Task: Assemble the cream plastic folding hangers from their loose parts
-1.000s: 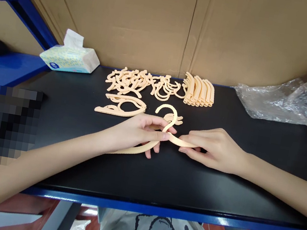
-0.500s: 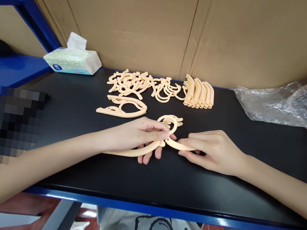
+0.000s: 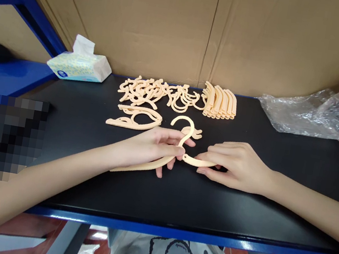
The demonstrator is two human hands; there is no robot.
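Observation:
My left hand [image 3: 166, 146] is closed on a cream plastic hanger hook [image 3: 192, 130] and a long curved hanger arm [image 3: 146, 166], pinched together near the thumb. The hook's open curl points up and to the left. My right hand [image 3: 231, 165] grips a second curved hanger arm [image 3: 194, 161], whose end with a small hole lies close to my left thumb. Whether that end touches the hook's base I cannot tell. Just behind my left fingers lie small cream parts [image 3: 198, 135], partly hidden. A folded hanger [image 3: 143, 128] rests behind my left wrist.
Along the back of the black table [image 3: 239, 216] lie a heap of small cream parts [image 3: 142, 92], several hooks [image 3: 182, 101] and stacked hanger arms [image 3: 222, 103]. A tissue pack [image 3: 78, 66] stands back left; a clear plastic bag [image 3: 308, 115] lies back right.
The hook in my left hand has turned, so its curl now stands up and opens to the left. My left fingers have shifted slightly; my right hand has barely moved.

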